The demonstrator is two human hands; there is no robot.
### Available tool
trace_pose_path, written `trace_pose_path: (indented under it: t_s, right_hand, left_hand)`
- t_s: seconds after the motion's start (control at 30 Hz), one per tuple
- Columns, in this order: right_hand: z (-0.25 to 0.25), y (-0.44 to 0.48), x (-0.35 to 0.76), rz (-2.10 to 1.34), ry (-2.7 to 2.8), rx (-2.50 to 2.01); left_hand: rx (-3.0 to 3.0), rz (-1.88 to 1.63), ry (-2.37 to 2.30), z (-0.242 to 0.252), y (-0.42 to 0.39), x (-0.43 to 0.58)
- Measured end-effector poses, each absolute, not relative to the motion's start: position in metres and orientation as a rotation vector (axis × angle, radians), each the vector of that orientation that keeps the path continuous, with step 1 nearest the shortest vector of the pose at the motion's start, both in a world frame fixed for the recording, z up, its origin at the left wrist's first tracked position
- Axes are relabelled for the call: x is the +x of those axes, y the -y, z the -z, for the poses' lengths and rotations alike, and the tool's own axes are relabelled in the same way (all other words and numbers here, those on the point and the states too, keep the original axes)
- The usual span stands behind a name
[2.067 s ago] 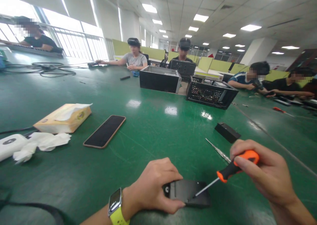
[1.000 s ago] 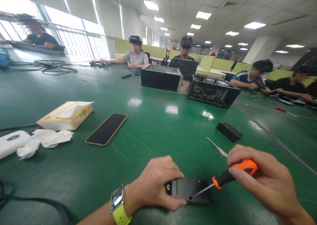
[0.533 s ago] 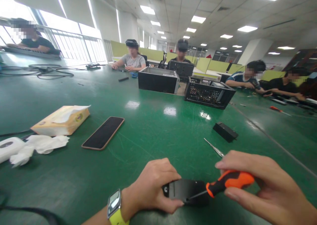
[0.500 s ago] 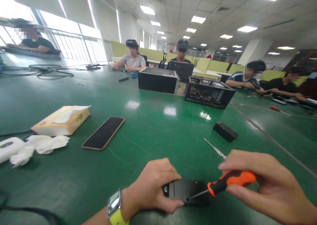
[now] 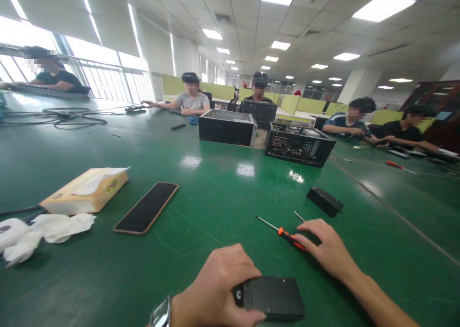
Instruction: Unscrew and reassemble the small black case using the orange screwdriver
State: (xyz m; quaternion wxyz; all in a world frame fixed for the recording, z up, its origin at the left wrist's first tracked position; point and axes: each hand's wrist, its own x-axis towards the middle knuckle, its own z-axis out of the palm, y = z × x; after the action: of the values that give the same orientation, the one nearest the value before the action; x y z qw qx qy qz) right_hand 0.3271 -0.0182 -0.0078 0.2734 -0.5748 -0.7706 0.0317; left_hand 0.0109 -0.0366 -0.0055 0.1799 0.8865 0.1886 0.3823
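Observation:
My left hand is closed round the left end of a small black box that lies flat on the green table, close to the near edge. A watch shows on that wrist. My right hand reaches forward over the table, palm down, its fingers curled on the handle of an orange and black screwdriver. The screwdriver lies on the table with its thin shaft pointing left and away. The tip of a slim metal tool pokes out just beyond my right fingers.
A small black block lies past my right hand. A phone, a tissue pack and crumpled tissue lie to the left. Two open computer cases stand mid-table. Several other people sit round the far side.
My right hand has taken the screwdriver off the black box and carried it forward down onto the table. My left hand keeps its hold on the box. The camera has tilted up slightly.

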Motion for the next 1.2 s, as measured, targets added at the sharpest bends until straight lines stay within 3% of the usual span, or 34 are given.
trace_pose_path:
  t_s: [0.17,0.27,0.47,0.6,1.0,1.2]
  right_hand:
    - [0.013,0.007,0.368,-0.138,1.87,-1.882]
    - [0.001,0.012,0.378,-0.29,1.912,-1.846]
    - [-0.039,0.049,0.368,-1.159,1.91,-1.39]
    - [-0.041,0.06,0.347,-1.467,2.094,-1.293]
    - [-0.044,0.062,0.342,-1.441,2.139,-1.381]
    - [-0.054,0.067,0.34,-1.198,2.288,-1.388]
  left_hand:
    - [2.477,-1.045,-0.52,0.005,0.036,0.01]
    - [2.466,-1.026,-0.516,0.002,0.036,0.009]
    - [2.475,-1.016,-0.5,0.001,0.036,0.009]
    - [2.487,-1.009,-0.505,0.001,0.036,0.009]
    - [2.479,-0.996,-0.51,0.0,0.036,0.008]
    - [2.471,-0.991,-0.514,-0.001,0.036,0.009]
